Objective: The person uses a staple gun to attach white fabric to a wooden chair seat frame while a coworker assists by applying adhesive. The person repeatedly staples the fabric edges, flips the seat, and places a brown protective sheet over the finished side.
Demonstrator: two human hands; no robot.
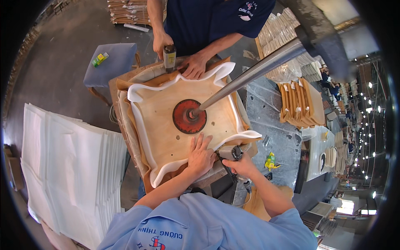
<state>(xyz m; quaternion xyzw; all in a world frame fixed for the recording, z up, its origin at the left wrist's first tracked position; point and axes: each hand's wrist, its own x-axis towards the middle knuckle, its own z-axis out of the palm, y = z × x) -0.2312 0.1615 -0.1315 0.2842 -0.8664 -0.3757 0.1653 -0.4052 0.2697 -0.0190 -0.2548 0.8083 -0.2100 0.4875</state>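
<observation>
A square plywood panel [162, 121] lies underside up, with white foam [146, 146] and tan-brown upholstery cloth [135, 118] around its edges. My left hand [201, 157] rests on the panel's near edge, fingers stretched out and pressing by the foam. My right hand [242, 166] grips a pneumatic staple gun [236, 153] at the near right corner; its nose is partly hidden. A red round pressure plate [183, 121] on a steel rod [254, 71] bears on the panel's middle. Across from me, a co-worker's hand holds another staple gun [169, 59]; their other hand presses the far edge.
White foam sheets [62, 154] are stacked at left. A blue padded chair [110, 66] carries a small yellow-green box [100, 59]. To the right, a plastic-covered table [271, 121] bears a yellow-green packet [271, 161] and a stack of brown covered pads [306, 102]. The rod slants across the upper right.
</observation>
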